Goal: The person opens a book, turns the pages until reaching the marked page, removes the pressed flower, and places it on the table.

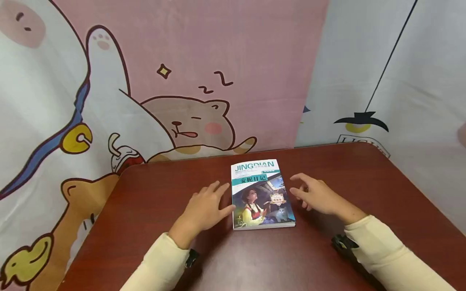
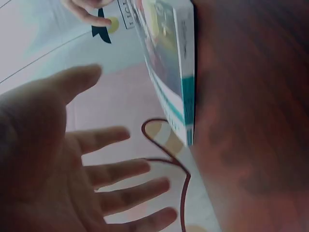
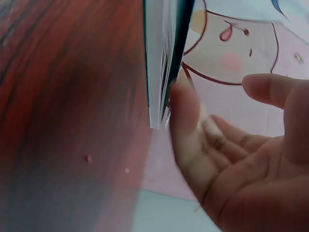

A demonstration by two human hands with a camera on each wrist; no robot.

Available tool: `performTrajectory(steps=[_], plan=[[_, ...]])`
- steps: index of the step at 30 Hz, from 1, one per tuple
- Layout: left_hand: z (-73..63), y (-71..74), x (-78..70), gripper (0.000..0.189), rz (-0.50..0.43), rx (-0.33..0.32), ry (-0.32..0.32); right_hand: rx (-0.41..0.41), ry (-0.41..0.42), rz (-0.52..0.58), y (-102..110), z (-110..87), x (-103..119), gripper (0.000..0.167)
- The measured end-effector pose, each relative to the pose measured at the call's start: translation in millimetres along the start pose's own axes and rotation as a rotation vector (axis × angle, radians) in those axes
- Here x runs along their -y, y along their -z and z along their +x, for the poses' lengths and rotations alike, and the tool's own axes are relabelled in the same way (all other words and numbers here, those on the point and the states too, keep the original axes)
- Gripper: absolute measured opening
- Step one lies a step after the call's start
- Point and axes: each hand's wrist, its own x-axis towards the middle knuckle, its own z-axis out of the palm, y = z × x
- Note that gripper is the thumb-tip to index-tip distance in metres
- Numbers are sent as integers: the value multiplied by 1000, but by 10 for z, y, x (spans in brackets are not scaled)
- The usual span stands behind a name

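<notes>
closed book [image 1: 249, 192] between the left hand [image 1: 204, 206] and the right hand [image 1: 322, 196]

the work looks to be at a handling step around the book, with neither hand holding it; whether this is a reach or a letting-go, one moment cannot tell. the left hand is spread wide, palm towards the book, thumb near its left edge. the right hand is relaxed, fingers partly bent and thumb apart from them, just beside the opposite edge. both are empty. whether a right fingertip brushes the pages cannot be told, since finger and book overlap in the right wrist view.

the book lies flat on the worktop [image 1: 153, 210], cover up, its spine facing the left hand and its page edges facing the right. if it is to be picked up, the next move would likely call for both hands to come inward and pinch its edges; to turn the cover, the right hand seems better placed, being on the page side. loose pages could fan out under an uneven grip.

no container shows by either hand. beyond the fingers hangs a printed wall cloth [image 1: 255, 60], where the cup and cherry are only drawn.
</notes>
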Motion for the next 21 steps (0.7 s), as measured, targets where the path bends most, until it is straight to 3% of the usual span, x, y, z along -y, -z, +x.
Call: performTrajectory(steps=[5,9,14,21], plan=[[42,-85,-171,78,19,104,-83,177,-68,357,49,-18,-89,55],[39,-153,-274,82,-19,169,-107,303,-136,518,28,-59,-173,65],[31,-241,-296,86,-95,219,-96,384,-160,620,-63,-61,-320,70],[41,-287,-269,91,-109,215,-116,379,-119,633,-181,-25,-410,72]])
